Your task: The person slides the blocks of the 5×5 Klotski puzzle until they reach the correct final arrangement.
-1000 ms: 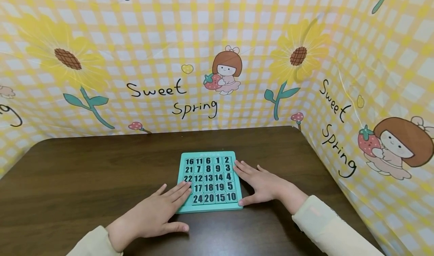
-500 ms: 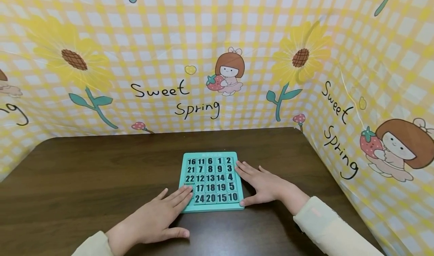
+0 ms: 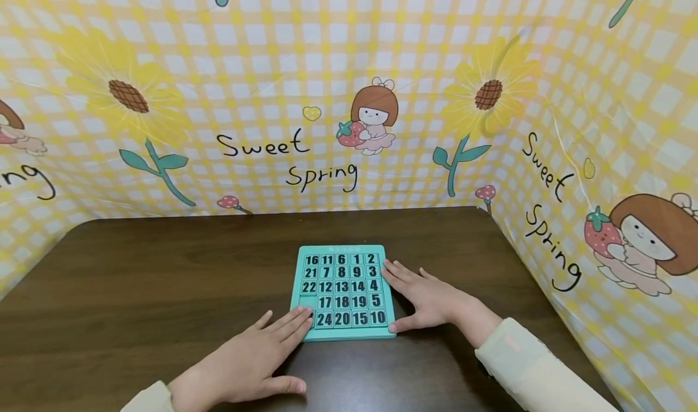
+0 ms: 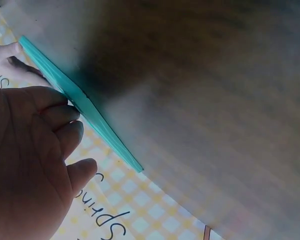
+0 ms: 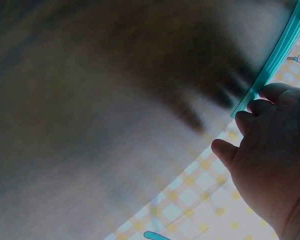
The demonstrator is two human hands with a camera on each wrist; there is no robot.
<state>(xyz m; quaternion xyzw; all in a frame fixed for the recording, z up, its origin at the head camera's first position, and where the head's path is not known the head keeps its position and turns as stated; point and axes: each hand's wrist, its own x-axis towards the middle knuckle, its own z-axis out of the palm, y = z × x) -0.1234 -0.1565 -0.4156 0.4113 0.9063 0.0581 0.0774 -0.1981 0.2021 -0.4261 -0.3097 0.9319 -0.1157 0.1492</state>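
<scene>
A teal number slide puzzle (image 3: 342, 288) lies flat on the table, its numbered tiles facing up. My left hand (image 3: 245, 357) reaches in from the lower left with straight fingers; its fingertips rest on the bottom-left corner of the puzzle and hide the tile there. Just above those fingertips, under the 22 tile, a bare slot shows in the left column. My right hand (image 3: 425, 300) touches the right edge, fingers extended along it and thumb at the lower right corner. In the wrist views the puzzle's thin side appears beside the left fingers (image 4: 70, 132) and the right fingers (image 5: 245, 120).
The dark brown wooden table (image 3: 163, 279) spreads around the puzzle. A yellow checked cloth (image 3: 262, 66) with flowers and lettering hangs behind the table and along its right side.
My left fingertips have slid toward me down the left column, and a bare slot now shows below the 22. The right hand keeps its place at the edge.
</scene>
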